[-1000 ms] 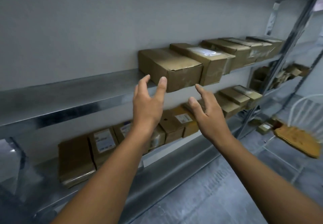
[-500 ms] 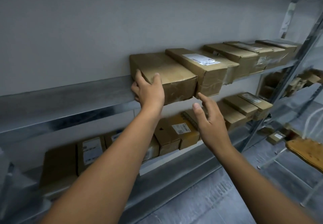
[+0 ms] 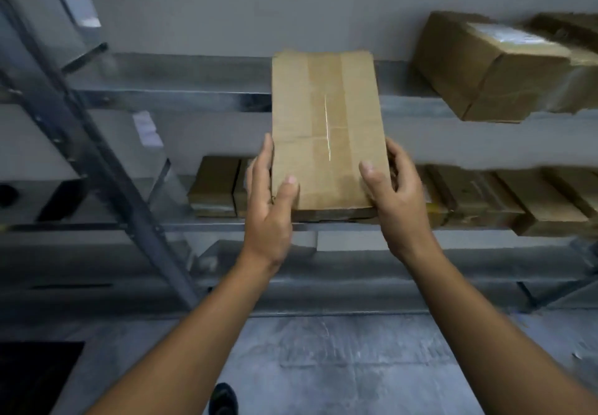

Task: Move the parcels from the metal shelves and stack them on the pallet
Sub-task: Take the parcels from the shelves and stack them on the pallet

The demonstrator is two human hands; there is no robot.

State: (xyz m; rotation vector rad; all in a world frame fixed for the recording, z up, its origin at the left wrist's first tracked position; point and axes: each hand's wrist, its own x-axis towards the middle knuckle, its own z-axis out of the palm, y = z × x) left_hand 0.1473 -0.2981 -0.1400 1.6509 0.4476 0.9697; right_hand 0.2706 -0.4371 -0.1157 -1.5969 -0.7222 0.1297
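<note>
Box: we hold a flat, rectangular cardboard box [image 3: 326, 136], plain brown, with a glossy strip of tape running down its top face and a slightly crumpled near edge.
Where it is: its near end is in our hands and its far end reaches over the upper shelf [image 3: 181, 91]. We cannot tell whether it rests there.
Left hand [image 3: 268, 201]: grips the box's near left corner, thumb flat on top, fingers along the side.
Right hand [image 3: 398, 201]: grips the box's near right corner, thumb on top, fingers wrapped round the edge.
Behind the box: the upper shelf is smooth grey sheet metal.
Right of the box: a bulkier box [image 3: 485, 68] with a shiny label on top.
Below the box: the lower shelf [image 3: 356, 246] carries a row of small boxes [image 3: 504, 201].
Left of the box: a slanted metal post [image 3: 97, 143].
Under the box: rough grey concrete floor [image 3: 339, 356].
</note>
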